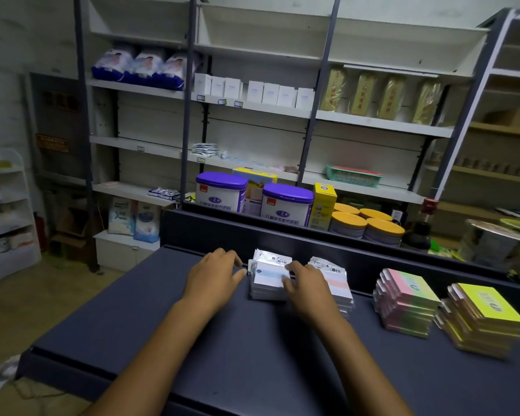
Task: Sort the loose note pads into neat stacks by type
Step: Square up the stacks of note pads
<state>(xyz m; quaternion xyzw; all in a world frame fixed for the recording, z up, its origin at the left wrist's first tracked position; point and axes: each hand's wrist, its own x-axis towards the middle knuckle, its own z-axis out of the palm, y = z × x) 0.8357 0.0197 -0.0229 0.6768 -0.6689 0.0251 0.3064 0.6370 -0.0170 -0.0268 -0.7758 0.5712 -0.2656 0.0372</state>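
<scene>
- Note pads stand in four stacks along the back of the dark table, in front of its raised rear ledge.
- Leftmost is the blue-and-white stack; both hands are on it.
- Left hand lies beside the stack's left edge, its fingers fairly straight and spread, the tips touching the stack's side; it holds nothing.
- Right hand rests on the stack's right side, its fingers laid over the top pad and the thumb low on the front edge; whether it pinches that pad cannot be told.
- Just beside it, partly hidden by the right hand, is the pink-and-white stack.
- Further right, apart, stand the pink-and-green stack and the yellow stack, the two nearly touching.
- Behind the ledge are purple-lidded tins and yellow-lidded tins.
</scene>
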